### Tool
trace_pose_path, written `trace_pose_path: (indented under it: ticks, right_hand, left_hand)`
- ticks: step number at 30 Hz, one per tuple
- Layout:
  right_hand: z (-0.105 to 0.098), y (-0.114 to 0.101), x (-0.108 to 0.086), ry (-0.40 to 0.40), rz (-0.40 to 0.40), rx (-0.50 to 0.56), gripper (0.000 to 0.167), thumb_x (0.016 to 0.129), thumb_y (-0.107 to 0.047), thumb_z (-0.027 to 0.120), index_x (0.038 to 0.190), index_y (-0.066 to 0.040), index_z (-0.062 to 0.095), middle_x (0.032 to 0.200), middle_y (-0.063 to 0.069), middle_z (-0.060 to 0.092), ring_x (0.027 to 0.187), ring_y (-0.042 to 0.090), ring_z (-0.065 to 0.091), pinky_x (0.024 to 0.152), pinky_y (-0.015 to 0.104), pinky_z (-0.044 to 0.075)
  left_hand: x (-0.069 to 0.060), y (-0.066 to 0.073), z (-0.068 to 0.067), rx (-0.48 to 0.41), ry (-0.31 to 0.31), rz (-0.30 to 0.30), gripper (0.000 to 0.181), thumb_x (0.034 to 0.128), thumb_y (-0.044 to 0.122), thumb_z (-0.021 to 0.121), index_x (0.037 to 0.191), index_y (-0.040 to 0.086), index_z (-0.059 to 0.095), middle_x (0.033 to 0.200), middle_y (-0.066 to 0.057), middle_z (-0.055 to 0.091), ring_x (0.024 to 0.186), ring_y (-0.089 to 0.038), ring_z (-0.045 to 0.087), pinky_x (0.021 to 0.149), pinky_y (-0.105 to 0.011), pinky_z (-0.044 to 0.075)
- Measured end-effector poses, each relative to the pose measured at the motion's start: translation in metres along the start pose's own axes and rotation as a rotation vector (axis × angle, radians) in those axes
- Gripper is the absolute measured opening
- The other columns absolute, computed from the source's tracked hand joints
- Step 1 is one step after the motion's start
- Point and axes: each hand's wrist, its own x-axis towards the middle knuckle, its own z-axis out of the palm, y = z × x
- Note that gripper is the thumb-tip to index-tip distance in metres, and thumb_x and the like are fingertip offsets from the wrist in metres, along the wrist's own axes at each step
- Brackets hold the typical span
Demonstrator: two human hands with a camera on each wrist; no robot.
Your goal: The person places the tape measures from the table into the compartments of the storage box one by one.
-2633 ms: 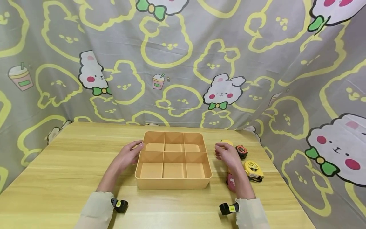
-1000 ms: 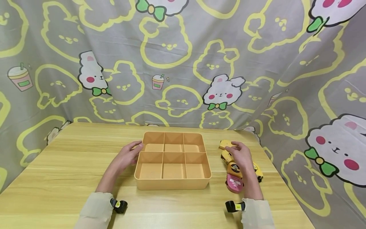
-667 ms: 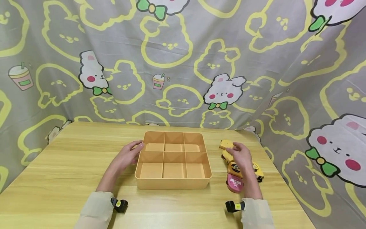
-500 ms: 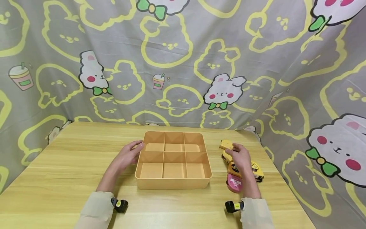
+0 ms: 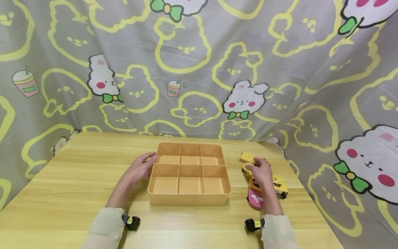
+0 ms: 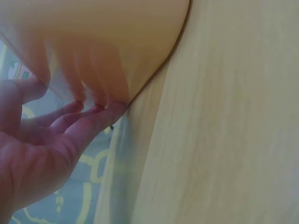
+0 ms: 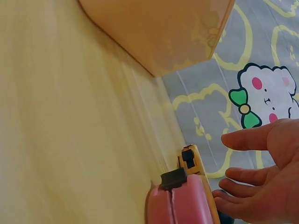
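Note:
In the head view, a tan box (image 5: 189, 199) with several compartments stands on the wooden table. My left hand (image 5: 140, 169) touches its left side; in the left wrist view the fingertips (image 6: 117, 109) meet the outer wall. My right hand (image 5: 262, 172) hovers over a cluster of tape measures right of the box, thumb and fingers apart, nothing visible between them. The cluster has a yellow tape measure (image 5: 247, 157) at the back, an orange one (image 5: 253, 185), a pink one (image 5: 255, 199) in front and a larger yellow one (image 5: 280, 186) on the right. The hand partly hides a red-edged one.
A grey patterned curtain (image 5: 192, 114) hangs behind the table and along both sides. The table (image 5: 77, 180) extends left of the box and in front of it. A black camera (image 5: 133, 223) sits at the left wrist and another black camera (image 5: 252, 224) at the right.
My right hand moved right from near the box to above the tape measures, then lowered slightly and shifted a little left. The left hand and box have stayed in place.

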Motion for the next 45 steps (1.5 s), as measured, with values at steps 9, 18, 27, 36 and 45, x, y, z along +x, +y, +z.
trace_pose_path:
  ticks: [9,18,27,36,45]
  right_hand:
    - [-0.0003,-0.0016,-0.0011,-0.016,0.024,-0.015,0.065,0.099,-0.022,0.062,0.154,0.002,0.036,0.157,0.029,0.034,0.146,0.046,0.031,0.117,0.060,0.033]
    - [-0.0011,0.0006,-0.0001,-0.024,0.018,-0.036,0.066,0.099,-0.022,0.063,0.155,0.001,0.035,0.158,0.030,0.033,0.145,0.048,0.030,0.116,0.061,0.034]
    - [-0.0002,0.0035,0.0027,-0.069,0.019,-0.139,0.066,0.098,-0.025,0.062,0.152,0.004,0.038,0.155,0.029,0.040,0.145,0.049,0.032,0.116,0.061,0.034]
    - [0.0019,0.0022,0.0033,-0.083,-0.048,-0.253,0.068,0.094,-0.016,0.064,0.150,0.010,0.038,0.154,0.036,0.035,0.144,0.054,0.029,0.118,0.063,0.031]
    - [0.0028,0.0001,0.0031,-0.087,-0.081,-0.324,0.069,0.090,-0.015,0.064,0.148,0.013,0.039,0.154,0.043,0.026,0.145,0.060,0.017,0.120,0.069,0.019]
  left_hand:
    - [0.0004,0.0005,-0.0002,0.017,0.000,0.003,0.069,0.1081,0.042,0.047,0.159,0.000,0.025,0.153,-0.031,0.042,0.140,-0.043,0.047,0.106,-0.052,0.050]
    - [0.0006,0.0002,-0.0004,0.024,-0.004,0.008,0.071,0.1077,0.044,0.047,0.159,0.000,0.025,0.155,-0.030,0.040,0.142,-0.043,0.043,0.108,-0.055,0.048]
    - [0.0018,-0.0003,0.0002,0.006,-0.002,0.003,0.064,0.1099,0.036,0.044,0.159,-0.001,0.025,0.154,-0.031,0.041,0.142,-0.043,0.044,0.108,-0.055,0.048]
    - [-0.0006,0.0008,0.0006,0.019,-0.006,0.002,0.066,0.1096,0.038,0.044,0.159,0.000,0.024,0.154,-0.030,0.041,0.141,-0.043,0.045,0.107,-0.054,0.049]
    - [0.0018,-0.0011,0.0002,-0.007,-0.001,-0.001,0.063,0.1103,0.036,0.043,0.158,-0.002,0.025,0.153,-0.032,0.042,0.141,-0.043,0.045,0.108,-0.052,0.049]
